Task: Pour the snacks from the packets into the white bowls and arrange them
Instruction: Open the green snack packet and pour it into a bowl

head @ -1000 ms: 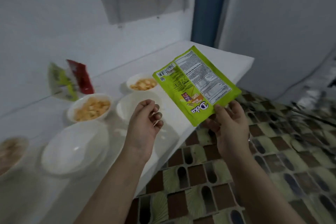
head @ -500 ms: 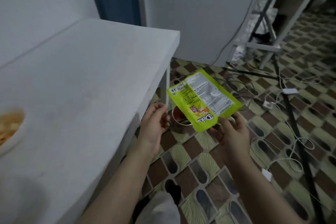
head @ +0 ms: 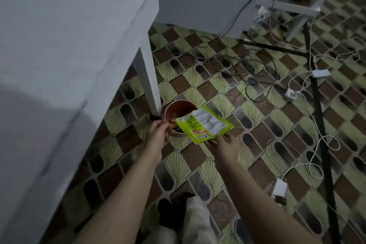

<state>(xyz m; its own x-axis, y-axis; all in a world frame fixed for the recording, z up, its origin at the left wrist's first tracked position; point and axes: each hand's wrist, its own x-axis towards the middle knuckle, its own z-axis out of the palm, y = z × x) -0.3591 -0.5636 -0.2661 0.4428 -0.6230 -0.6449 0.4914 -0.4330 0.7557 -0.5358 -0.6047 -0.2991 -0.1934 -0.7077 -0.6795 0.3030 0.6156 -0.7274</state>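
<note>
A green snack packet (head: 204,124) is held flat, its printed back up, low above the tiled floor. My right hand (head: 224,145) pinches its near edge. The packet partly covers a round red container (head: 178,110) that stands on the floor by the table leg (head: 147,85). My left hand (head: 158,134) hovers at the container's near rim with fingertips pressed together, apparently pinching a small scrap that is hard to make out. No white bowls are in view.
The white table (head: 69,45) fills the left side, its corner at the top. Cables and a white adapter (head: 320,73) sprawl over the floor on the right. A metal frame (head: 293,8) stands at the back right. My leg in pale trousers (head: 198,222) is below.
My view swung from the table with its bowls down to the floor. Both hands dropped to the red container, the right still carrying the green packet.
</note>
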